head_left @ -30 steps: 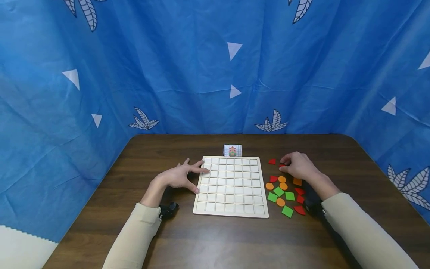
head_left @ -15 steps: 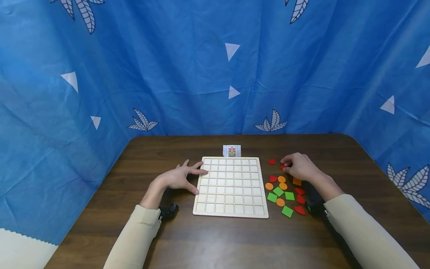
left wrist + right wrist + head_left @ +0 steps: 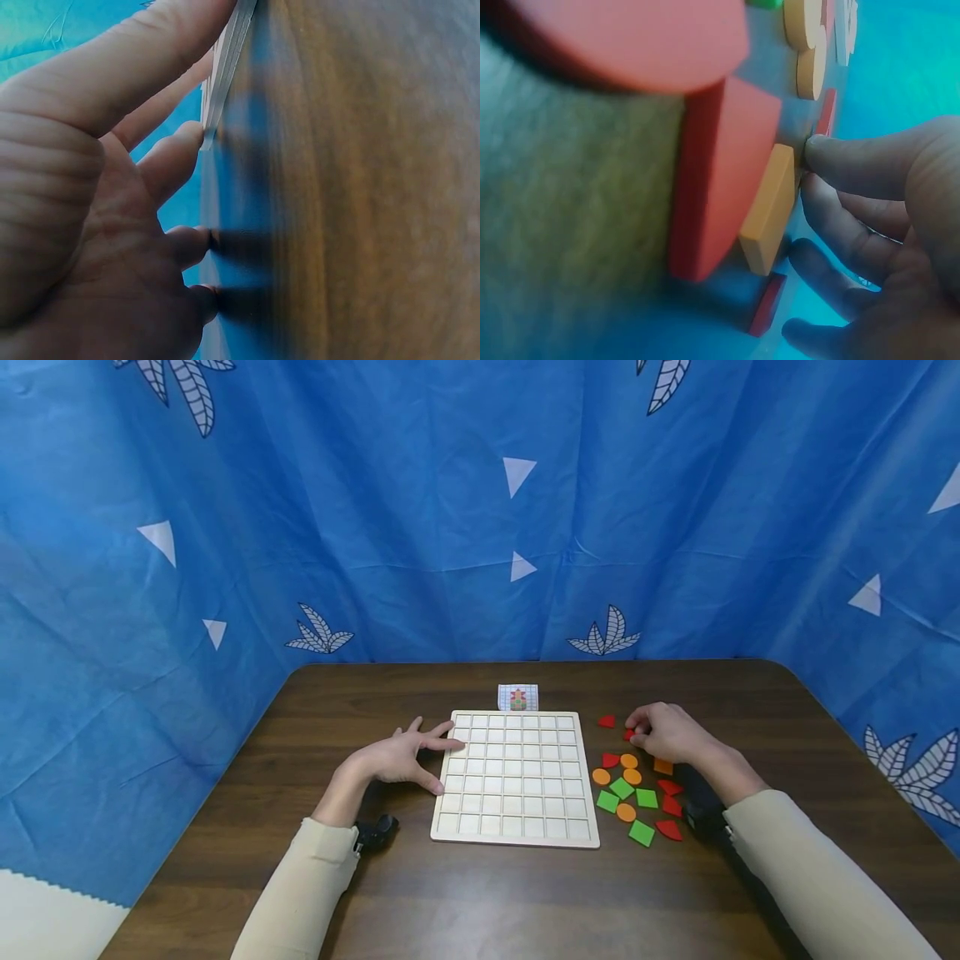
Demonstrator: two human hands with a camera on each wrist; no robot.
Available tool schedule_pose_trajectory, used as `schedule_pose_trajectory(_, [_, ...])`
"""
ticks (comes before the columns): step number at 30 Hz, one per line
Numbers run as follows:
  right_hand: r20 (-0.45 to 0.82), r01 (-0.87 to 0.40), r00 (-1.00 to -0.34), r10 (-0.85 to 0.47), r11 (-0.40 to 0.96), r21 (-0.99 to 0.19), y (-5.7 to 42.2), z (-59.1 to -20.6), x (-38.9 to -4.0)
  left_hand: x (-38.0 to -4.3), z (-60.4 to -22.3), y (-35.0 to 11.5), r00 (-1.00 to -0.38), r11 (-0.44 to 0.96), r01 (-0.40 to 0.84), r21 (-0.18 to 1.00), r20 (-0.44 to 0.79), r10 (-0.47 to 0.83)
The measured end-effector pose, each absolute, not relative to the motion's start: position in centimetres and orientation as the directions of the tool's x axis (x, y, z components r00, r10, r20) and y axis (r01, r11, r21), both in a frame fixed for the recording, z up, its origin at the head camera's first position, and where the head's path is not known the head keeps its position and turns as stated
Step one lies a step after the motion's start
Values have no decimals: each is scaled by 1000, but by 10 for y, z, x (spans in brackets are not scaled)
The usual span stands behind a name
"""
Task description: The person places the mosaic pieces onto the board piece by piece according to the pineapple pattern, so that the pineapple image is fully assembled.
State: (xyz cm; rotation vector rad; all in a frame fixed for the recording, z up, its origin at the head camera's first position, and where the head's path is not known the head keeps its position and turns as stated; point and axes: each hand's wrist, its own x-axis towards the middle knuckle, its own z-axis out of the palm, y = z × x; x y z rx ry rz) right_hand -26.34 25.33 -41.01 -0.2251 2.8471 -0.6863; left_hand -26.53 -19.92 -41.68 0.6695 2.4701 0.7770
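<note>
The left hand spreads its fingers along the left side of a pale wooden grid board. Its index finger overlaps the upper left squares and its thumb touches the lower left edge; in the left wrist view the thumb runs along the board's side. Right of the board, the right hand pinches a small red tile between thumb and fingertips, low over the table. In the right wrist view a red tile shows just past the thumb tip. Another red tile lies left of this hand.
Several flat tiles lie right of the board: orange discs, green squares, red curved pieces and an orange square. A small card with a coloured pattern stands behind the board. A blue curtain surrounds the brown table.
The right fingers have shifted slightly, and the small red tile at their tips has come a little nearer the person. The left hand stays on the board's edge. The head view has tilted slightly.
</note>
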Motion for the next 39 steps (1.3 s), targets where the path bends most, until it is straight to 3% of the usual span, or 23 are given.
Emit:
schedule_pose_trajectory(20, [-75,-195,-960,-271,832,-519,194,-385,-275,-265,-417,-201,-782,725,276,631,-291,551])
schedule_pose_trajectory(39, [-93,-203,-950,-298,815,-543,100,-401,-279,-267,-417,-200,-781,729,265,631,-302,546])
